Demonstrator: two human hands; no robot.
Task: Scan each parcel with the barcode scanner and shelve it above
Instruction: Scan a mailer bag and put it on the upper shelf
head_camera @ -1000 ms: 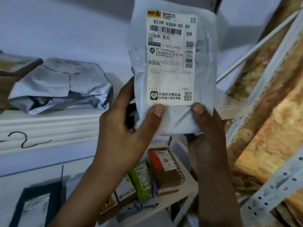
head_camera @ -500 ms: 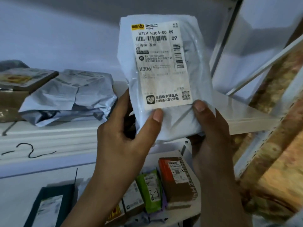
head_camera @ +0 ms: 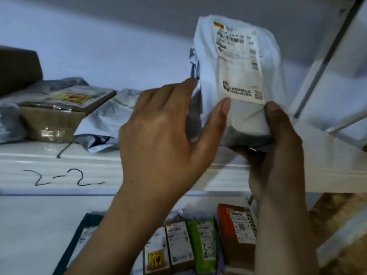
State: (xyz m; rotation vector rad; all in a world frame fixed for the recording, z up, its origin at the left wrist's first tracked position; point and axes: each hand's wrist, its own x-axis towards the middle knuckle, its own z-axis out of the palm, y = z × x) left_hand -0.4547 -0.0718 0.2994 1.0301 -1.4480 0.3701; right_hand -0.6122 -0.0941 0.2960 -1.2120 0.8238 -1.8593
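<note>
Two hands hold one white parcel (head_camera: 246, 116) upright at 1 o'clock, its label (head_camera: 238, 66) facing the camera, over the shelf (head_camera: 59, 165) marked 2-2. Left hand (head_camera: 158, 135) pinches its left edge, thumb on the front, fingers spread behind. Right hand (head_camera: 278, 155) grips the bottom corner, fingers curled beneath. More bags (head_camera: 103, 120) lie on the shelf at 9 o'clock

I am facing a white shelf (head_camera: 59, 171) whose front edge is carrying a handwritten "2-2" (head_camera: 63, 177). A pale bluish wall (head_camera: 99, 46) is closing it off behind, a grey board (head_camera: 139, 8) is hanging overhead, and a white metal post (head_camera: 325, 62) is rising at the right. Dim, cool light is falling over everything.
</note>
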